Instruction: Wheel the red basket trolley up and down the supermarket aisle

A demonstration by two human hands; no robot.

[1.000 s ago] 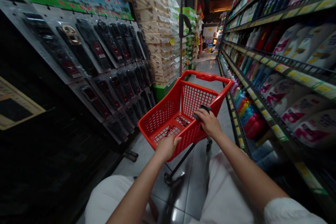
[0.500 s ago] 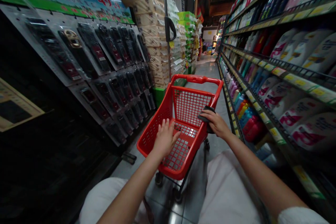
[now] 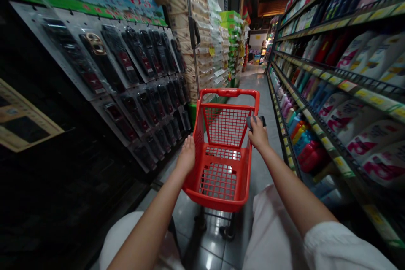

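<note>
Red basket point(image 3: 221, 177) dead centre on the tiled floor point(image 3: 264, 105), standing on its wheels. Its long axis runs straight away from the person, with the far end and its red top bar pointing down the aisle and the near end at the white trousers point(image 3: 275, 228).

Left hand point(image 3: 186, 156) is on the basket's left rim. The fingers are straight and together, and the palm is laid against the edge rather than wrapped round it.

Right hand point(image 3: 257, 133) is over on the basket's right rim, fingers curled tight round a small dark object point(image 3: 256, 121) that sits at the top of that rim. What the object is, I cannot tell.

A metal pole point(image 3: 190, 29) rises from the basket's far left corner. Left of the basket hangs a rack of dark packets point(image 3: 133, 76), with stacked boxes point(image 3: 177, 8) beyond it. Right of the basket run shelves of bottles point(image 3: 348, 88).
</note>
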